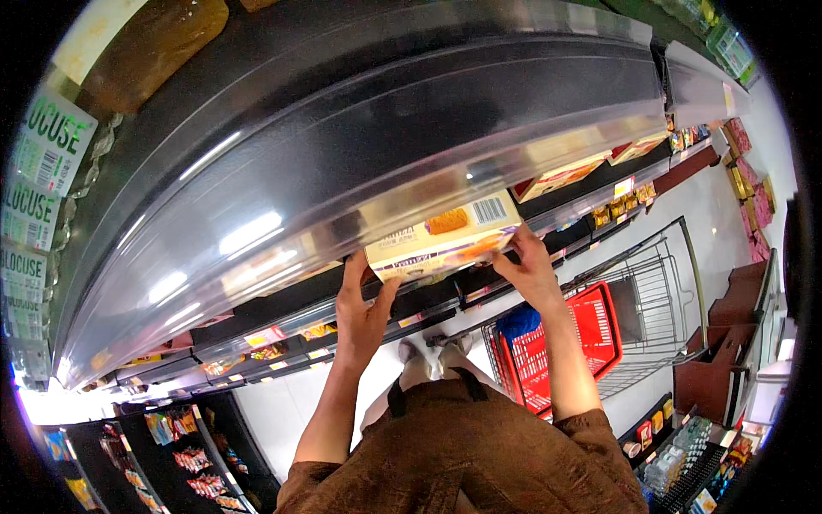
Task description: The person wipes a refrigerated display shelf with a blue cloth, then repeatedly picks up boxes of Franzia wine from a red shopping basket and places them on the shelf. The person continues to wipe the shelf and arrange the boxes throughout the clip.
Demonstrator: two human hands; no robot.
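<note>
A cream cardboard biscuit box (443,241) with a barcode and a printed biscuit picture is held between both hands, slightly tilted, at the edge of a black shelf. My left hand (363,308) grips its left end, with the thumb at the near lower corner and fingers along the side. At its right end is my right hand (530,266), fingers at the corner. The clear plastic front of the shelf above (398,160) covers part of the box's far side. More boxes (565,173) lie on the shelf to the right.
A wire shopping cart (655,308) holding a red plastic basket (600,334) stands at my right side. A blue item (519,323) lies near the basket. Lower shelves carry packaged snacks (318,331). Shelves of packets (192,459) stand lower left, with bottles (674,459) at lower right.
</note>
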